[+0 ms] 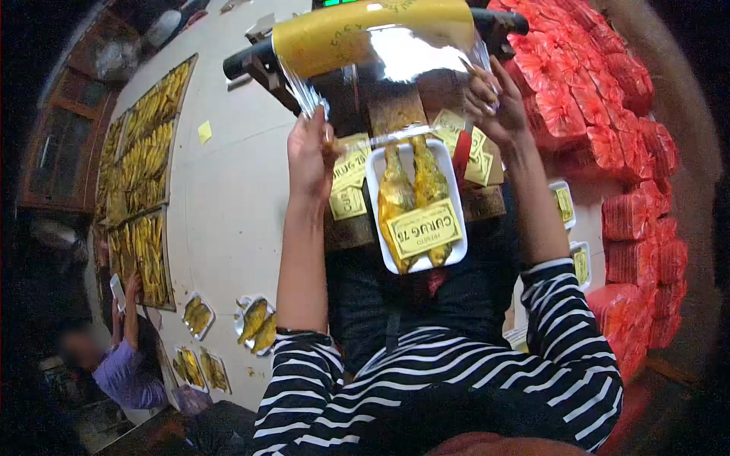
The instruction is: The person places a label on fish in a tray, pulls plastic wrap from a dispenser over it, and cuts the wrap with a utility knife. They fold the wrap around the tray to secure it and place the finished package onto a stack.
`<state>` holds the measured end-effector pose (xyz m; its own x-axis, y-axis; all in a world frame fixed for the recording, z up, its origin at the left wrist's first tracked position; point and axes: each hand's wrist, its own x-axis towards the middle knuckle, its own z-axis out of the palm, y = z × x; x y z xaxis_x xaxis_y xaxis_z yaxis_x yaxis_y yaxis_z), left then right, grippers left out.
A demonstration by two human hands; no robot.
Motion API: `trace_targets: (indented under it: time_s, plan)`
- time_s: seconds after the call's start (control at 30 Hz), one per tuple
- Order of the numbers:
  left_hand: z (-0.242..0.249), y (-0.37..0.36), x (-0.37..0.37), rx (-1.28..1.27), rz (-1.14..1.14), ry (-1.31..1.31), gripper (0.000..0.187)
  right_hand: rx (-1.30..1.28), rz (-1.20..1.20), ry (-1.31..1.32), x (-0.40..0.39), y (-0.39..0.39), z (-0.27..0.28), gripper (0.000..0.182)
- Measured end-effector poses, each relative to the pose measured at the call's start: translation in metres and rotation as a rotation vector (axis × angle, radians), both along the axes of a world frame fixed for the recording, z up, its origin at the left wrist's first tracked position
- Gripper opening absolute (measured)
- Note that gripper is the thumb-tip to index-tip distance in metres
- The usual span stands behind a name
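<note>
Clear plastic wrap (414,55) stretches down from a large yellow roll (327,39) on a dark bar. My left hand (310,148) is closed on the wrap's left edge, where it bunches up. On the other side, my right hand (493,100) grips the right edge with bent fingers. Below and between them sits a white foam tray (372,201) with two yellow-brown fish (395,182). A yellow printed label (424,230) lies across the fish. More labels (347,201) are scattered on the wooden stand (363,234) beside the tray.
Red plastic-wrapped stacks (559,99) pile up at the right, with small labelled trays (580,266) near them. Racks of fish (148,175) lie along the left of the pale floor (220,167). Filled trays (256,325) stand nearer. A person in a purple shirt (129,376) works there.
</note>
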<state>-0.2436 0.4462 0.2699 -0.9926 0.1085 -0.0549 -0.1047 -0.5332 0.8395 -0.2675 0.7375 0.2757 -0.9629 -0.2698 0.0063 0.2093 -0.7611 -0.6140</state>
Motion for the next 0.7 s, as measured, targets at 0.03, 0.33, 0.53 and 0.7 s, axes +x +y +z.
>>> trace_targets:
  time_s: [0.03,0.33,0.53,0.7]
  plan:
    - [0.009,0.004,0.027,-0.175,0.006,0.006,0.023,0.133,-0.027,-0.048,0.022,0.003,0.000,0.043]
    - [-0.065,-0.040,0.209,-0.450,-0.328,-0.167,0.020,0.703,0.322,0.002,0.222,0.034,-0.055,0.040]
    - [-0.061,0.032,0.229,-0.295,-0.302,-0.371,0.051,0.931,0.303,-0.314,0.238,0.018,-0.085,0.038]
    - [-0.086,0.054,0.200,-0.372,0.299,-0.225,0.026,0.301,-0.038,-0.397,0.242,-0.018,-0.095,0.041]
